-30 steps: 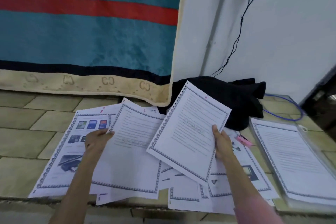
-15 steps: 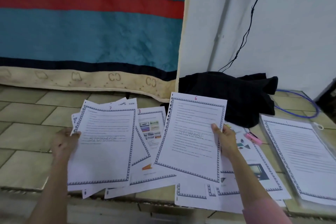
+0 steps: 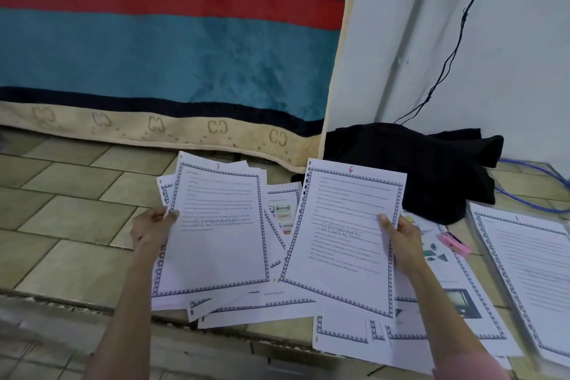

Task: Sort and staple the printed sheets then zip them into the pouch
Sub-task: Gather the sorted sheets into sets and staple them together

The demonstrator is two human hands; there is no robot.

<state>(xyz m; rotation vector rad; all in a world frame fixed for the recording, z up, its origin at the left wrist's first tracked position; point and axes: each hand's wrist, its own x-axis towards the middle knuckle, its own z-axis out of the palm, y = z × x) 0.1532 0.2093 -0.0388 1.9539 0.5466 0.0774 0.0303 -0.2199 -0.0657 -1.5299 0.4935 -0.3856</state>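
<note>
The left hand (image 3: 154, 230) pinches the page 7 stack (image 3: 212, 241); the right hand (image 3: 404, 241) pinches page 6 (image 3: 342, 234). Lay 6 on top, edges even.

Single head-worn view, looking forward and down, close over tiled floor (image 3: 71, 213)

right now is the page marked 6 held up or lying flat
Held up: the right hand pinches the page marked 6 by its edge, above loose sheets.

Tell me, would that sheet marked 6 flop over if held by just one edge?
Probably a little. The sheet marked 6 is one thin page, pinched at its right edge by the right hand, and looks nearly flat. It is likely very light, and apt to slide over the loose sheets beneath.
</note>
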